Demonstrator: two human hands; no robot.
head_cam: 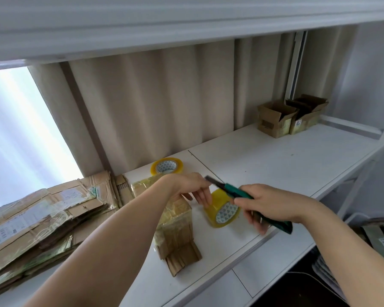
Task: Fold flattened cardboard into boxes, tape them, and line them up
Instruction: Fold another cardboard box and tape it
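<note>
My right hand [268, 206] grips a green utility knife [242, 193], fingers curled round its handle, the dark blade end pointing up and to the left toward my other hand. My left hand [193, 187] hangs over the middle of the white table [275, 160], its fingers bent downward and close together; they seem to pinch a strip of clear tape coming off the near roll, though I cannot tell for sure because the tape is see-through. That yellow-tinted tape roll [222, 209] stands tilted on its edge on the table just below the knife, between my two hands, its printed core facing the near side. A second tape roll [166, 166] lies flat farther back, near the curtain [153, 103].

Under my left wrist sits a cardboard box [175, 220] I am working on, wrapped in glossy tape, with its brown flaps spread toward the near edge of the table. On the left a pile of flattened cardboard [42, 220] with old labels and tape scraps rests by the bright window [16, 134]. At the far right end of the table two folded boxes [290, 117] stand side by side, touching, tops open, close to the white wall. A white shelf [164, 23] runs overhead.
</note>
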